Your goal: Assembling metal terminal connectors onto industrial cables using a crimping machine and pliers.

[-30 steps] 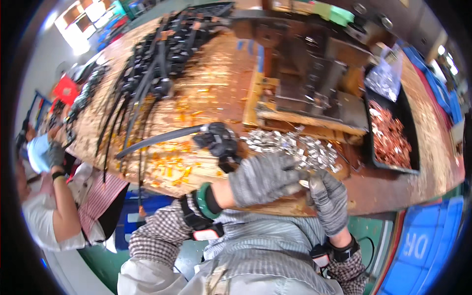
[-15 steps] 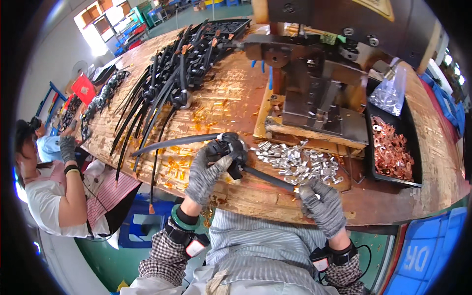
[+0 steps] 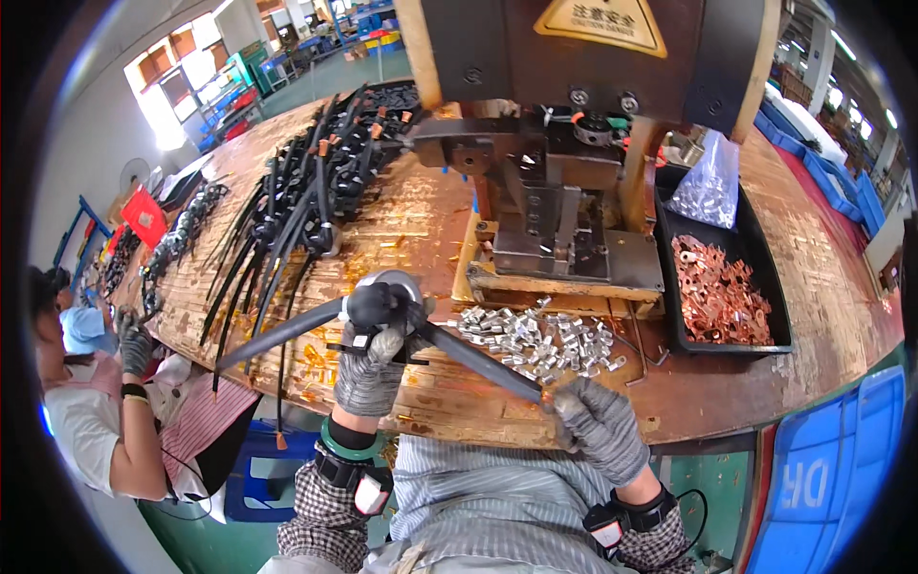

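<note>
My left hand, in a grey knit glove, is closed round the bulky black fitting of a thick black cable. One length of the cable sticks out to the left, and another slopes down to the right. Copper shows at the tip of the right length. My right hand, gloved the same way, pinches at that tip; its fingers hide whatever else is there. Just beyond the cable lies a pile of small silver metal sleeves on the worn wooden table.
A heavy press stands behind the silver pile. Right of it, a black tray holds copper lugs and a clear bag. Black cables are heaped at the back left. A co-worker sits at the left.
The black fitting has turned in my left hand, bringing its rounded side up. A pale bit seen at my right fingertips is now hidden. The view has shifted to the right.
</note>
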Action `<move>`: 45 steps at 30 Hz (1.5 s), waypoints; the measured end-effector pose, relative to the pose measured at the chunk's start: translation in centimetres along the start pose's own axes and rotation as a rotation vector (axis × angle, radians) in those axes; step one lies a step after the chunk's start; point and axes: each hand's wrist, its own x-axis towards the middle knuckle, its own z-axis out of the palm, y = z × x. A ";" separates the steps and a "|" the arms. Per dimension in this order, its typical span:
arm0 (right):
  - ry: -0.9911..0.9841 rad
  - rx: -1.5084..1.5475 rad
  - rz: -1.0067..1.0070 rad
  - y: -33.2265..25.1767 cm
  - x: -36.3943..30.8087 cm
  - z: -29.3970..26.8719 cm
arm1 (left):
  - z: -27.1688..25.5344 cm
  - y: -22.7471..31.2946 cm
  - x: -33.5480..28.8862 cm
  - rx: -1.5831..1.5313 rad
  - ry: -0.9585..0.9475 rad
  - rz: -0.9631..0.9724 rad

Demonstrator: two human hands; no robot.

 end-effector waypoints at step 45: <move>0.001 -1.379 -0.692 0.1 2.4 0.4 | 5.0 -1.4 1.1 1.131 -0.965 0.057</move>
